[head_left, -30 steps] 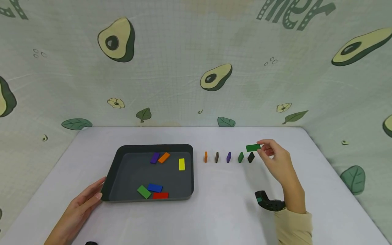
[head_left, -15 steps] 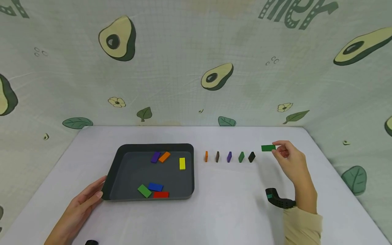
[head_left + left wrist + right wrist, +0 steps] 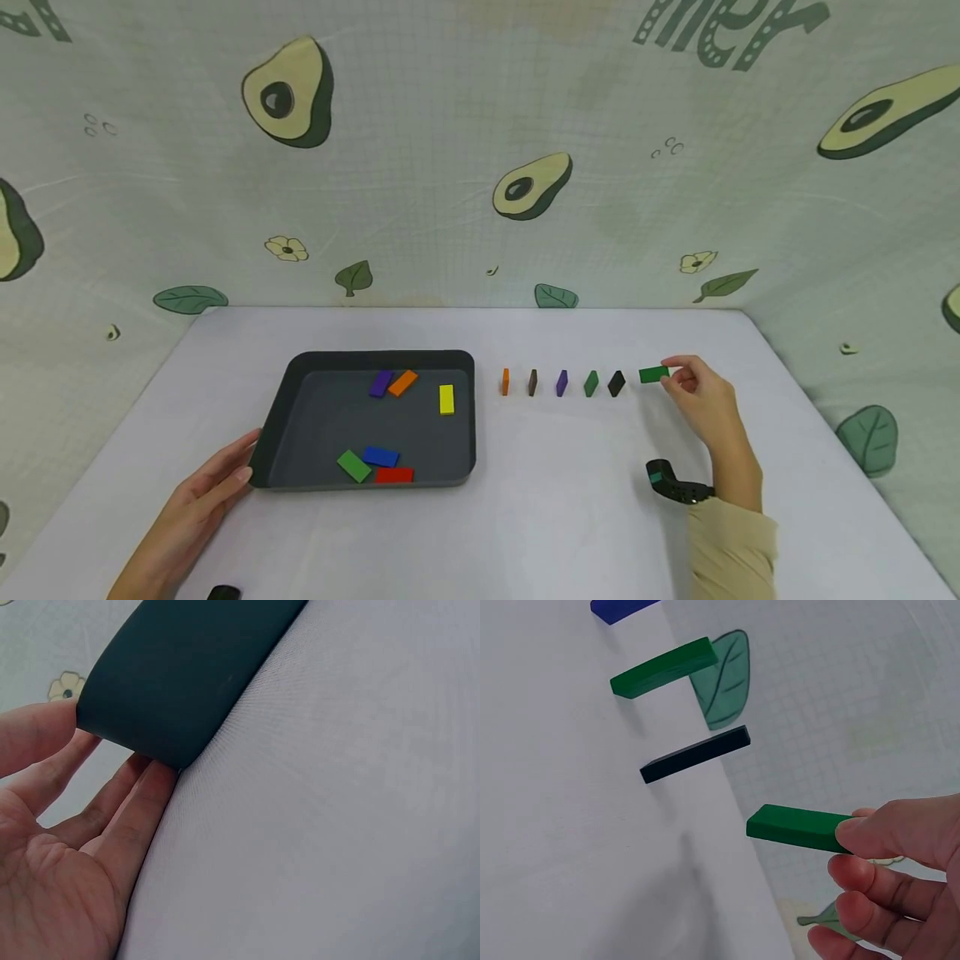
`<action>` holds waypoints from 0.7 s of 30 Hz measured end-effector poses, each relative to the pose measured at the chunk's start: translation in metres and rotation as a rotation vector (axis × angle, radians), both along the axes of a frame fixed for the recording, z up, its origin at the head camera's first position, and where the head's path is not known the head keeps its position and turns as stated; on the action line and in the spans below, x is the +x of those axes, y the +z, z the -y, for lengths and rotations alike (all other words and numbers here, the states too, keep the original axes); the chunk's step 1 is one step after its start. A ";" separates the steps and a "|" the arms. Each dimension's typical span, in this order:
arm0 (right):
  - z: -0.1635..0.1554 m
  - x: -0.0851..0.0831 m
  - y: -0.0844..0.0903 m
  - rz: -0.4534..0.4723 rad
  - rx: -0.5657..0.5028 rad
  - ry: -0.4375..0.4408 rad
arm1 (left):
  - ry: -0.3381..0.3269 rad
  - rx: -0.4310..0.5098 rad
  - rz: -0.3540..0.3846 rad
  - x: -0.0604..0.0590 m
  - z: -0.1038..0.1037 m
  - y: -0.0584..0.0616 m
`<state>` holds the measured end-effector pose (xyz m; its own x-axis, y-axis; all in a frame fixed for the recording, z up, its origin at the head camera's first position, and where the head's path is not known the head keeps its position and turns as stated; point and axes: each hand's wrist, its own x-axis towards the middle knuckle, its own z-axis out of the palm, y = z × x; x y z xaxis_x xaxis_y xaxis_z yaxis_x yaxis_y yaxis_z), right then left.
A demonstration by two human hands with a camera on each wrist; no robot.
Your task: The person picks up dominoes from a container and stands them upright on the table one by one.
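Note:
A green domino (image 3: 654,375) is pinched between the thumb and fingers of my right hand (image 3: 703,402), held level at the right end of a row. In the right wrist view the domino (image 3: 799,826) points its free end at the black one (image 3: 696,754), with a gap between. That row on the table has upright dominoes: orange (image 3: 506,382), brown (image 3: 533,382), purple (image 3: 562,383), green (image 3: 591,383) and black (image 3: 617,383). My left hand (image 3: 198,508) touches the near left corner of a dark grey tray (image 3: 273,433) with fairly straight fingers and thumb.
Inside the tray lie flat dominoes: purple (image 3: 381,383), orange (image 3: 402,383), yellow (image 3: 447,399), blue (image 3: 381,457), green (image 3: 354,466) and red (image 3: 394,475). A white table (image 3: 540,517) carries everything. Behind it hangs an avocado-print cloth (image 3: 420,100).
My right hand has carried the green domino rightward past the black one, then come slightly back left and lower. My left hand and the tray stay put.

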<state>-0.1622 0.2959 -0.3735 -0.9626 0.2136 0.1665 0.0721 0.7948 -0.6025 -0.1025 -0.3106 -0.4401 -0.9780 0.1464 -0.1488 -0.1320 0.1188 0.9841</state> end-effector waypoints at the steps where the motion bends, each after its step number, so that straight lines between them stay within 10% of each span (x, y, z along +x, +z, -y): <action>1: 0.000 0.000 -0.001 -0.001 0.004 0.001 | 0.001 0.003 0.002 0.000 0.000 0.000; 21: -0.001 -0.006 -0.015 0.072 0.016 0.026 | -0.003 0.021 -0.008 0.000 0.000 -0.001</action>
